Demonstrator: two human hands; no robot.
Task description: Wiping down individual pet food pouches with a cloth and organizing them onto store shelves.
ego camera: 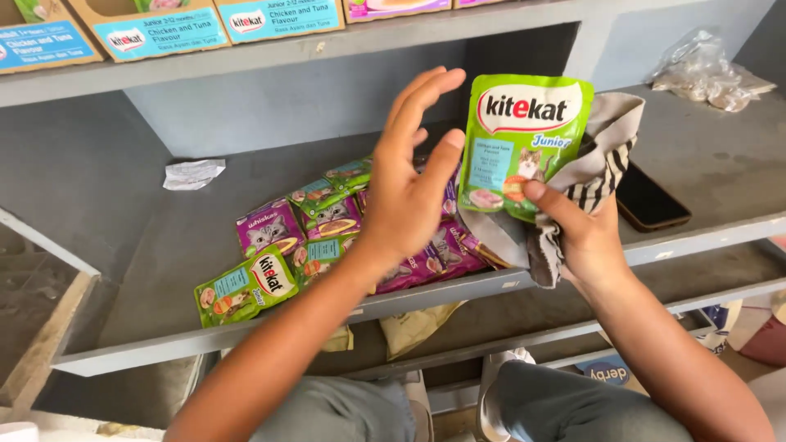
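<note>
We see a wide grey shelf [147, 270] running across the scene, with another board above it carrying a row of cardboard boxes [155, 29] along the far top edge. On the shelf, left of centre, lies a heap of cat-food pouches [327, 217], purple and green, overlapping one another; a single green one [246, 286] sits at the near left end of the heap, close to the shelf's front lip. Far left on the shelf is a crumpled scrap of white paper [192, 173]. Far right, a clear plastic bag [704, 69] lies bunched up, and a dark phone [651, 200] rests flat near the front edge, just right of our hands.

Our right hand [585, 237] grips a striped cloth [602, 160] together with a green pouch [520, 147], the thumb pressed on the pouch's lower front and the cloth bunched behind it. The pouch is raised above the shelf, right of the heap, standing upright with its long axis vertical, its printed face turned towards us and its top edge pointing up and slightly far.

Our left hand [409, 184] holds nothing: it is spread wide, fingers straight and pointing up, palm turned to the pouch, fingertips touching or just beside its left edge. It blocks our view of part of the heap behind it.

Below the shelf we make out our grey-trousered knees [565, 405].
</note>
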